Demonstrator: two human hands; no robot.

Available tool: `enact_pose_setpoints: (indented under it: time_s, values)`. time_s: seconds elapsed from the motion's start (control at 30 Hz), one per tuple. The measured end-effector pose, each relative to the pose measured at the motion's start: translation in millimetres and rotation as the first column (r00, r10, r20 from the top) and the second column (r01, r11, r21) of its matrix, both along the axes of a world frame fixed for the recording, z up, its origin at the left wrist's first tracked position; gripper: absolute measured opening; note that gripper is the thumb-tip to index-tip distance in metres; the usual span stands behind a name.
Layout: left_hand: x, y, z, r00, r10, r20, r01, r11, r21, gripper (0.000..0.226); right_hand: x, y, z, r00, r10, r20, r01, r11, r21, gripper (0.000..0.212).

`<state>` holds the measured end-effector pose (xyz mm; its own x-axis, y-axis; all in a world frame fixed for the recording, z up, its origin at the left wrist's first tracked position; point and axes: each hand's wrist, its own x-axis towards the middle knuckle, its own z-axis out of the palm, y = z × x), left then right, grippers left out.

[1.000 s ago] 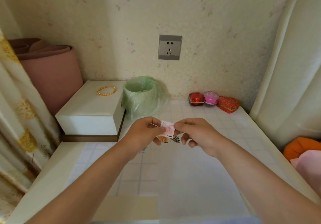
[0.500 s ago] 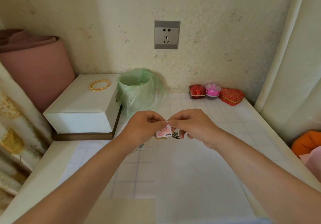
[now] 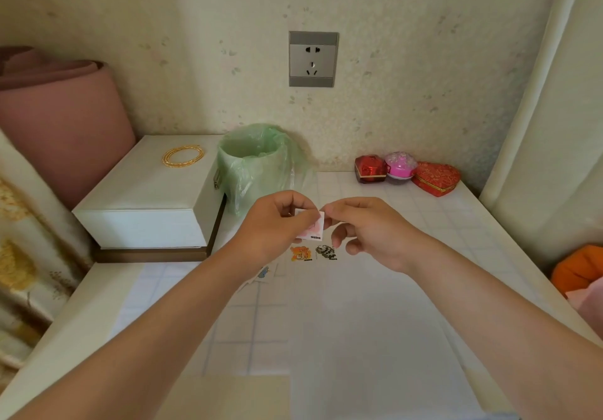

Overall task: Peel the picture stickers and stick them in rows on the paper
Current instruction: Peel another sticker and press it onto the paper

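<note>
My left hand (image 3: 272, 224) and my right hand (image 3: 368, 228) meet above the table, both pinching one small pink picture sticker card (image 3: 314, 228). The left fingers hold its left side and the right fingertips nip its upper right corner. Below it lies a white sheet of paper (image 3: 359, 328) with an orange sticker (image 3: 301, 254) and a black-and-white sticker (image 3: 326, 251) side by side near its far edge. More sticker pieces (image 3: 262, 273) lie partly hidden under my left wrist.
A green-bagged bin (image 3: 257, 165) stands just behind my hands. A white box (image 3: 146, 201) with a gold bangle (image 3: 182, 156) sits at the left. Three small gift boxes (image 3: 404, 171) line the back wall. A pink roll (image 3: 58, 126) and curtain flank the left.
The view has tilted down a little and the hands sit lower in it. They still pinch the pink sticker card, and the two stuck stickers now show fully below it.
</note>
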<state>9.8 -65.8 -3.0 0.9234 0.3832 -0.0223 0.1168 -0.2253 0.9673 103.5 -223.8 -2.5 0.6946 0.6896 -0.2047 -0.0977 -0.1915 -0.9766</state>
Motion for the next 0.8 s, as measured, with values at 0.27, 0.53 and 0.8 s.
enact_pose_setpoints:
  time_s: [0.27, 0.53, 0.8]
  values:
    - [0, 0, -7, 1.0, -0.005, -0.005, 0.004, 0.998, -0.063, 0.004, -10, 7, -3, 0.942, -0.095, 0.321, 0.127, 0.988, -0.082, 0.016]
    - [-2, 1, -5, 1.0, -0.018, 0.001, 0.017, 0.992, -0.122, 0.004, -11, 3, 2, 0.974, -0.078, 0.214, 0.086, 0.996, -0.026, 0.018]
    - [-1, 4, -7, 0.999, -0.043, -0.029, 0.041, 0.997, -0.058, 0.006, -9, 1, 2, 0.943, -0.028, 0.331, 0.07, 0.991, -0.116, 0.019]
